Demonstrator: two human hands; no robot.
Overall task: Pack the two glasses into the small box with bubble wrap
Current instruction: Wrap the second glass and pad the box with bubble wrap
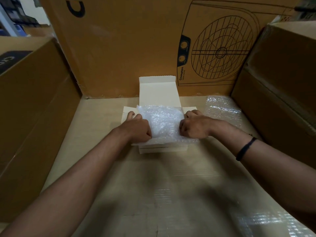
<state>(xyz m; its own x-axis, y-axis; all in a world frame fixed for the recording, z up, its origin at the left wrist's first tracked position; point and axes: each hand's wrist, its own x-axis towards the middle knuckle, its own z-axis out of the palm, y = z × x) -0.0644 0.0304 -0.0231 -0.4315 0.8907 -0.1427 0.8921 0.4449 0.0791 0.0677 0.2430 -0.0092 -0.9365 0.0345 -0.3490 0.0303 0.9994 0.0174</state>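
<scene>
A small white box point(158, 90) stands open in the middle of the cardboard surface, its lid flap raised at the back. A sheet of bubble wrap point(161, 121) covers the box's opening and spills over its front edge. My left hand point(137, 126) grips the wrap's left edge with curled fingers. My right hand point(194, 125) grips the wrap's right edge the same way. No glass shows; whatever is in the box is hidden under the wrap.
Another sheet of bubble wrap point(222, 110) lies flat at the right. Large brown cartons wall the space: one with a fan drawing point(220, 48) behind, one at the left point(32, 93), one at the right point(280, 79). Shiny tape point(266, 219) runs across the near surface.
</scene>
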